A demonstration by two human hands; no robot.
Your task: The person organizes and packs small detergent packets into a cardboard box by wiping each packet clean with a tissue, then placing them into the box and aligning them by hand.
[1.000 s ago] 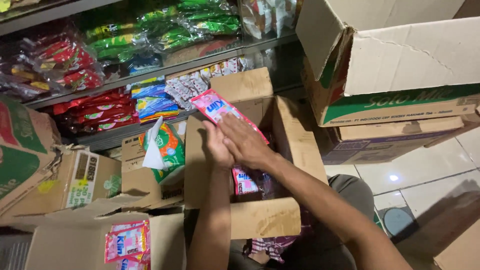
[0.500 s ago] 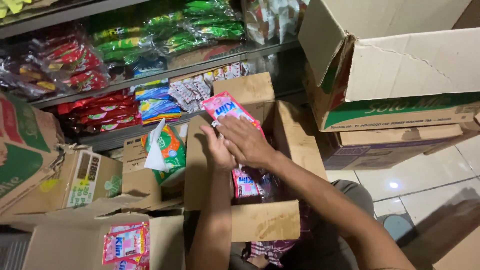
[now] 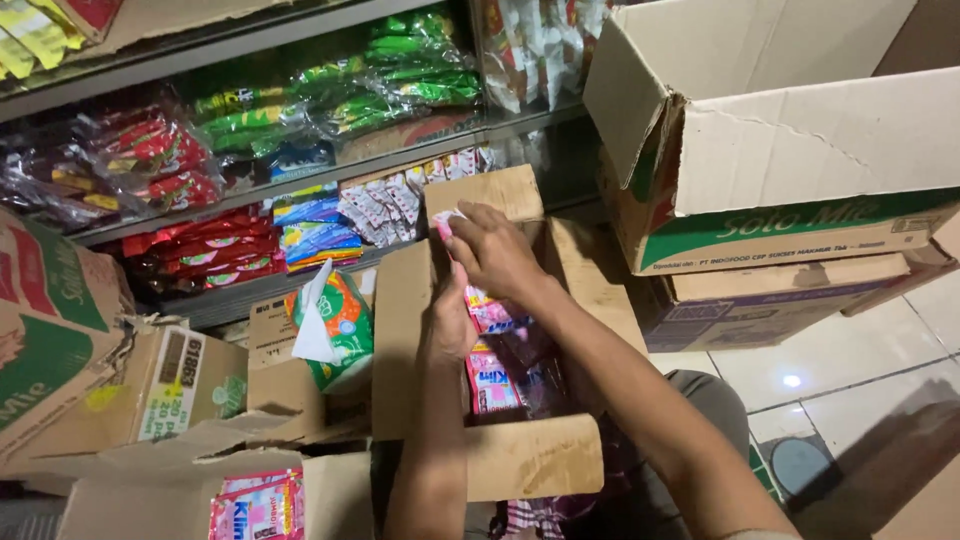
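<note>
An open cardboard box (image 3: 530, 455) sits in front of me, with pink packets (image 3: 495, 385) stacked inside. My right hand (image 3: 495, 250) grips a strip of pink packets (image 3: 488, 312) above the box's far flap. My left hand (image 3: 448, 325) reaches into the box and holds the lower part of the same strip. Both forearms come up from the bottom of the view and hide part of the box's contents.
Metal shelves (image 3: 300, 175) behind hold green, red and blue snack packets. Stacked cardboard cartons (image 3: 790, 170) stand at right on a tiled floor (image 3: 830, 370). More cartons (image 3: 150, 390) lie at left, one with pink packets (image 3: 258, 505). A green tissue pack (image 3: 335, 330) sits beside the box.
Both hands have moved the pink strip downward into the box. The packet that stuck up above my right hand is now mostly hidden under my fingers.
</note>
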